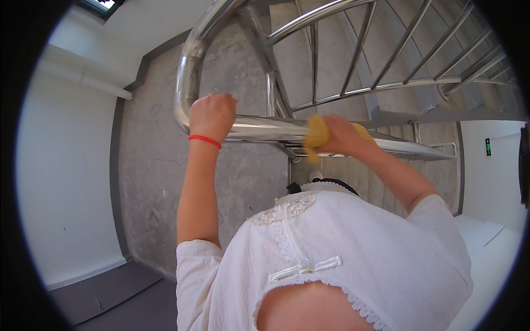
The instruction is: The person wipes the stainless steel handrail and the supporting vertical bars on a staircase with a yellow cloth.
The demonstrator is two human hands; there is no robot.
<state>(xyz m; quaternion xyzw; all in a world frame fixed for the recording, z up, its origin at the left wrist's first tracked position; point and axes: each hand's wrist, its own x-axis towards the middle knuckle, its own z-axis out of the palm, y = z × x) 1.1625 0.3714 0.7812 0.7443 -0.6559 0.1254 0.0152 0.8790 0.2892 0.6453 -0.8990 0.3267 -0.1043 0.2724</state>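
Note:
A thick polished steel handrail point(269, 129) runs across in front of me and curves upward at its left end. Close to that bend, my left hand point(213, 113) is closed over the rail, a red cord around its wrist. Farther right along the same rail, my right hand point(343, 134) presses a yellow cloth point(316, 132) around the tube. The cloth is blurred, and part of it sticks out on both sides of the hand. My right fingers are partly hidden by it.
Steel balusters point(364, 45) guard a flight of concrete stairs point(397, 95) at upper right. Another flight descends beneath the rail at right. The concrete landing floor point(165, 198) is on the left, bordered by a white wall point(66, 165) with a white pipe point(95, 80). A green-lit sign point(488, 147) hangs at right.

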